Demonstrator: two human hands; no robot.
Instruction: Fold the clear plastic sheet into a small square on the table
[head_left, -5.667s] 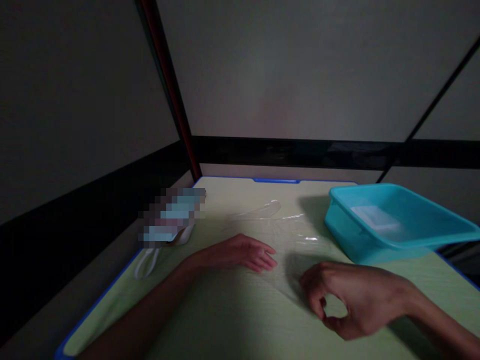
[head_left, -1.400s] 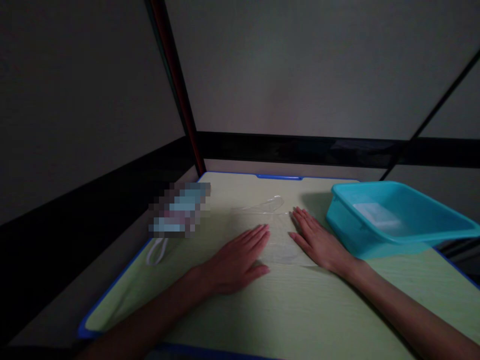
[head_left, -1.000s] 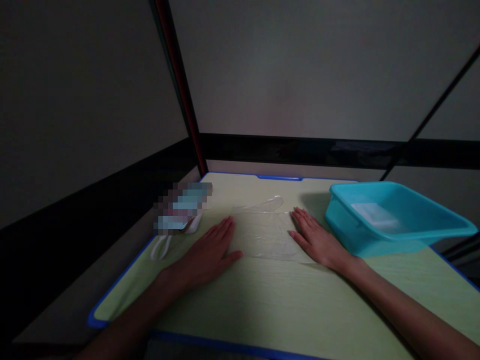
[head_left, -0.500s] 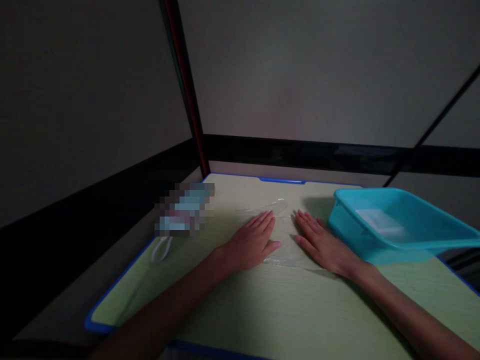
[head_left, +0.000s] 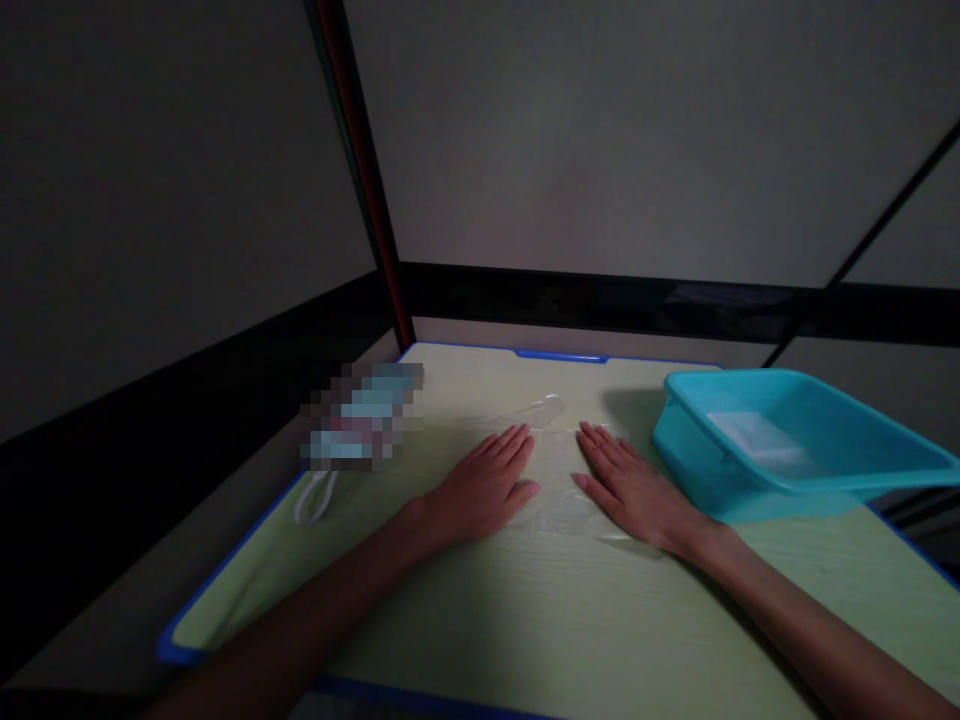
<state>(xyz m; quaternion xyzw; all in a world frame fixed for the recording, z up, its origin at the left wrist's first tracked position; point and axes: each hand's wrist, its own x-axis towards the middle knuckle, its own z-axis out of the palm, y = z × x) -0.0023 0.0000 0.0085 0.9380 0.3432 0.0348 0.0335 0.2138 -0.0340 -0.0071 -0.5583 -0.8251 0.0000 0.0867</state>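
Observation:
A thin clear plastic sheet or bag (head_left: 559, 500) lies flat on the pale green table (head_left: 480, 620). A narrower loop of the same clear plastic reaches beyond it toward the far edge. My left hand (head_left: 486, 487) rests palm down on its left side, fingers stretched forward and thumb pointing inward. On the right side my right hand (head_left: 637, 488) presses flat in the same way, its fingers extended. A strip of the plastic shows between the two hands; the parts beneath the palms are hidden.
A turquoise plastic basin (head_left: 757, 500) with a white item (head_left: 754, 437) inside stands at the right. At the left edge lies a blurred-out object (head_left: 364, 415) with a white strap loop (head_left: 315, 497). Walls stand behind and left of the blue-edged table.
Both hands stay flat on the plastic. The left hand has slid slightly left, widening the strip of plastic visible between them; the whole view has shifted a little.

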